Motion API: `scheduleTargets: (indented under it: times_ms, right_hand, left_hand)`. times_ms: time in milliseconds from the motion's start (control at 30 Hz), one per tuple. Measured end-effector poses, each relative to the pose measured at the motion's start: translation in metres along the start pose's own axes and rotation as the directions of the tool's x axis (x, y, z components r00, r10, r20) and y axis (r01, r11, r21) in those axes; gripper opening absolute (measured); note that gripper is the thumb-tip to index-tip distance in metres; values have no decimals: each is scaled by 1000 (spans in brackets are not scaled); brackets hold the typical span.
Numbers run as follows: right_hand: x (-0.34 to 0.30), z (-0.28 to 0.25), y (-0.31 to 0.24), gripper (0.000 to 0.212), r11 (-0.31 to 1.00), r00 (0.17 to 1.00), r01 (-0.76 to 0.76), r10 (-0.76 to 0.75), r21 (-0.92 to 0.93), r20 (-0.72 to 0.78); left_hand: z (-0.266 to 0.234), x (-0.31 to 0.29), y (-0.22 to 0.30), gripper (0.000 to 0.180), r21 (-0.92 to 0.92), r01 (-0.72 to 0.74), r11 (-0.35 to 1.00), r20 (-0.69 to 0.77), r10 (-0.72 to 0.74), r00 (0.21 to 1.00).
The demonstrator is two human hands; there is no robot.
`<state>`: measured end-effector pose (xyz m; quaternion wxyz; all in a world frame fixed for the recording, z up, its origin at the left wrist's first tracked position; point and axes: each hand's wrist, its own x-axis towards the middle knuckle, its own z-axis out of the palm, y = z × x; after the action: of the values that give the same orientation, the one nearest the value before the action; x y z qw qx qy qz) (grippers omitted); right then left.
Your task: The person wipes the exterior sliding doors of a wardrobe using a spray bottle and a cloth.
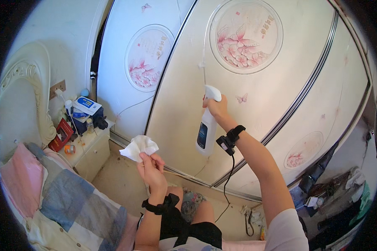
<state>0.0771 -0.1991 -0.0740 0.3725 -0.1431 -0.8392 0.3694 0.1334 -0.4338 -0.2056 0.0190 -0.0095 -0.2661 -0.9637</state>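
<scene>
Far left on my feed: pink pillow [23, 180], pale carved headboard [46, 100] above it, blue-grey-white checked bedding [67, 190]. Next, white nightstand [94, 157], top crowded; I spot a red box [63, 136] and an orange can [69, 149]. Then a crumpled white tissue [139, 148], maybe thin cloth, can't tell which, up in the air out in front of the body. I have the left hand [154, 173] under it, thumb and fingertips pinched together on its lower edge. Black strap [165, 205] on that wrist. Behind: cream wardrobe [176, 104], dark-edged sliding doors, pink flower medallions. White spray bottle [209, 129], dark label, hangs before the middle door, slightly tilted; contact with the door I can't tell. Right hand [217, 106] clamped round its neck, just below the nozzle; trigger pressed or not, can't tell. Right wrist: small black device [227, 144], black cable [228, 180] running down. Far right: dark heap of clothes [334, 205].
</scene>
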Motion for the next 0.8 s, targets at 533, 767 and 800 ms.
scheduleTargets:
  times_ms: [533,767,800]
  right_hand:
    - [-3,-30,23,16,976,969,94,-44,196,-243]
    - [-13,-56,46,19,985,953,117,-75,127,-294]
    - [-13,-63,52,18,982,944,152,-111,114,-310]
  left_hand:
    - [5,-7,-23,39,79,18,997,34,-20,999]
    - [0,-7,-35,43,85,-20,996,119,10,993]
    - [0,-7,-36,44,83,-9,997,125,-2,992]
